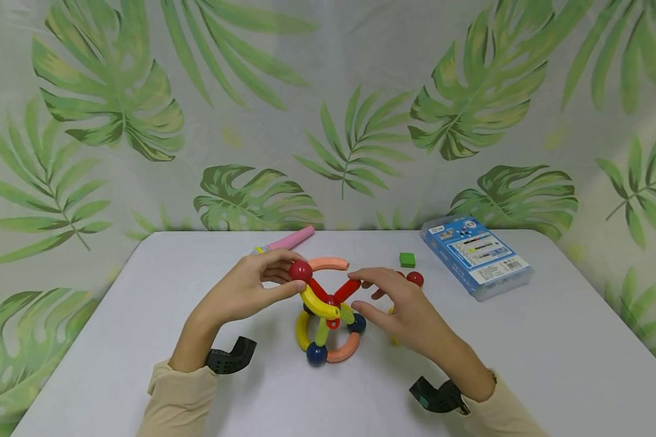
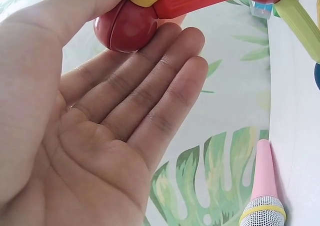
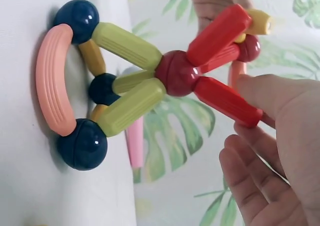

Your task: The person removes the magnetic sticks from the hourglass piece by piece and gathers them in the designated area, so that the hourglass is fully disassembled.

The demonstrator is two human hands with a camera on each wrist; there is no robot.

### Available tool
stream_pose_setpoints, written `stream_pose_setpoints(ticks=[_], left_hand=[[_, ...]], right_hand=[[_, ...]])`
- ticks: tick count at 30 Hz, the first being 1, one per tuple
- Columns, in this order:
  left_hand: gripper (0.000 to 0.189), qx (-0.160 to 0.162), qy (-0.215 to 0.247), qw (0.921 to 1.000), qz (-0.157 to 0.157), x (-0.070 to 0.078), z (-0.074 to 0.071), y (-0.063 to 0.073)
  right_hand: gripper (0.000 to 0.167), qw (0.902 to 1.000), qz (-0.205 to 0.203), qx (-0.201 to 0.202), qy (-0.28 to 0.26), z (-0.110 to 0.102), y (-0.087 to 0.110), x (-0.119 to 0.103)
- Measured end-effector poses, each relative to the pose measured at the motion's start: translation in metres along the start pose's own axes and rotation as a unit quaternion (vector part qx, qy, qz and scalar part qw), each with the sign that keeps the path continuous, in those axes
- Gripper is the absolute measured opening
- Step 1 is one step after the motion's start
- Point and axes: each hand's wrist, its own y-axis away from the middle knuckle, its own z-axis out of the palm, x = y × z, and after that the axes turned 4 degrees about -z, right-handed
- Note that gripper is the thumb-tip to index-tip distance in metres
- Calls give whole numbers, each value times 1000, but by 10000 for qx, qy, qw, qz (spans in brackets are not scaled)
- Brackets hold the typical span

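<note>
A magnetic stick-and-ball structure stands upright on the table between both hands. Its base has dark blue balls (image 1: 317,354) joined by curved rods, including a salmon one (image 3: 54,80). Light green rods (image 3: 127,48) rise to a central red ball (image 3: 177,73), from which red rods fan upward. My left hand (image 1: 243,288) pinches an outer red ball (image 2: 127,28) at one red rod's tip; a yellow curved rod (image 1: 318,303) and a salmon curved rod (image 1: 329,264) extend from that ball. My right hand (image 1: 407,309) holds the end of another red rod (image 3: 227,101) between thumb and fingers.
A pink toy microphone (image 1: 292,238) lies behind the left hand. At the back right is a blue clear-cased box (image 1: 475,255), with a small green block (image 1: 407,260) to its left. Loose red balls (image 1: 415,278) and a partly hidden yellow piece lie by the right hand.
</note>
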Motion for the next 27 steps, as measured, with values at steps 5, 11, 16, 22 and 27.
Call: stream_pose_setpoints(ticks=[5, 11, 16, 22, 27], left_hand=[[35, 2, -16, 10000, 29, -2, 0, 0], [35, 10, -31, 10000, 27, -2, -1, 0], [33, 91, -166, 9998, 75, -1, -1, 1], [31, 90, -156, 9996, 196, -1, -1, 1], [31, 65, -153, 9995, 250, -1, -1, 1]], right_hand=[[39, 9998, -41, 8, 178, 3, 0, 0], [31, 9988, 30, -276, 415, 1, 1, 4], [29, 9981, -33, -339, 512, -4, 2, 10], [29, 9976, 173, -393, 539, -8, 2, 14], [27, 9975, 341, -388, 487, -12, 1, 17]])
